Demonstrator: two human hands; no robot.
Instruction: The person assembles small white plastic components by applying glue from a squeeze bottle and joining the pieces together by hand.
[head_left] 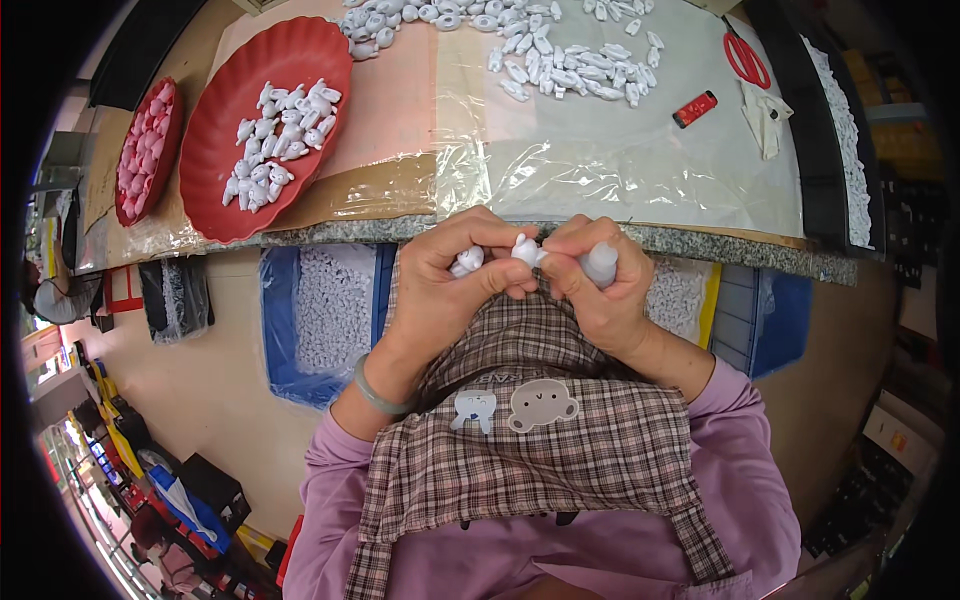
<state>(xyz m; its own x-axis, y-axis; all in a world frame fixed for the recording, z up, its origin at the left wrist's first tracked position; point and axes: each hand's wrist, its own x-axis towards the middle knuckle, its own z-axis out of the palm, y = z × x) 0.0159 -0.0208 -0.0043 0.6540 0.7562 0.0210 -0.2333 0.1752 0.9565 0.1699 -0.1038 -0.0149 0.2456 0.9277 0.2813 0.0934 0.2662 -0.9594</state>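
Both hands meet just in front of the table edge, above my lap. My left hand (425, 285) is closed, its thumb and fingertips pinching a small white figure piece (526, 248). A white animal head with a dark-marked face (467, 262) is tucked into the same hand between thumb and fingers. My right hand (615, 305) is closed around a small whitish squeeze bottle (600, 262), which sticks up between its fingers. The right thumb and fingertip touch, or nearly touch, the right side of the figure piece; their exact grip there is hidden.
On the table's left stand a red scalloped tray (215, 205) of white figures and a red dish (128, 213) of pink pieces. White parts (580, 72) lie at the back. Red-handled scissors (745, 62), a red lighter (695, 108) and blue bins (283, 372) below flank my workspace.
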